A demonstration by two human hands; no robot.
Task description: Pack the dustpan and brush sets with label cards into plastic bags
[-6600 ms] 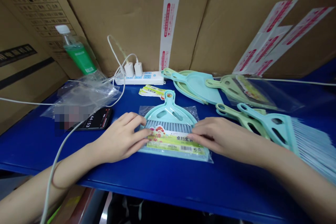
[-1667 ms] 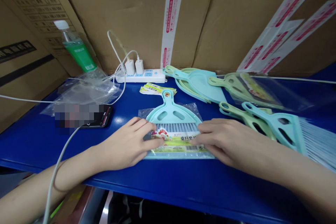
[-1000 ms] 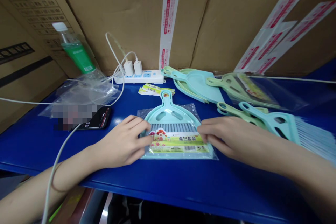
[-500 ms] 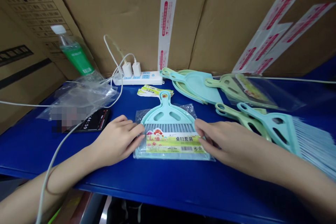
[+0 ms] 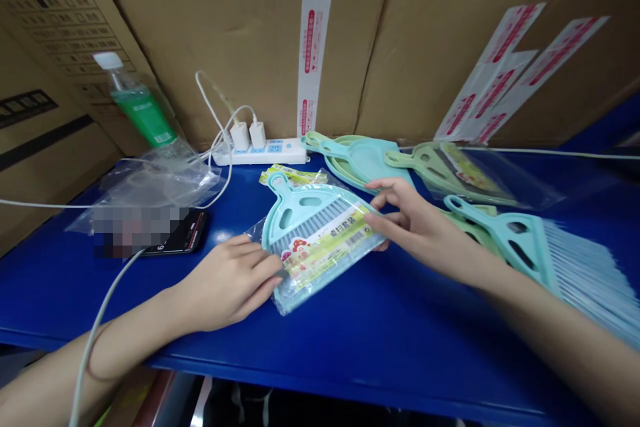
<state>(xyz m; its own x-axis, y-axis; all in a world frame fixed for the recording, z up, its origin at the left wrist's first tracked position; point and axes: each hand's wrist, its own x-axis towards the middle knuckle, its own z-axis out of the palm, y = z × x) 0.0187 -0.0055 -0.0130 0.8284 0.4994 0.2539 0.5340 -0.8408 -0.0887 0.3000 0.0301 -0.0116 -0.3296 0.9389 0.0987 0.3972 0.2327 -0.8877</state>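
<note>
A bagged set of a light blue dustpan and brush (image 5: pixel 315 233), with a green and yellow label card, is tilted up on the blue table (image 5: pixel 350 340). My right hand (image 5: pixel 410 223) pinches the right edge of the bag and lifts that side. My left hand (image 5: pixel 227 283) rests on the table with curled fingers gripping the bag's lower left corner.
Loose dustpans (image 5: pixel 357 160), a bagged green set (image 5: pixel 450 170) and loose brushes (image 5: pixel 530 247) lie to the right. Label cards (image 5: pixel 295 177), a power strip (image 5: pixel 257 150), clear bags (image 5: pixel 150 183), a phone (image 5: pixel 175 237), a green bottle (image 5: pixel 137 110) and a white cable (image 5: pixel 100 320) are left. Cardboard boxes (image 5: pixel 240 27) form the back wall.
The bagged set lay flat under both hands; now my right hand has raised its right side and turned it, so the handle points up and left.
</note>
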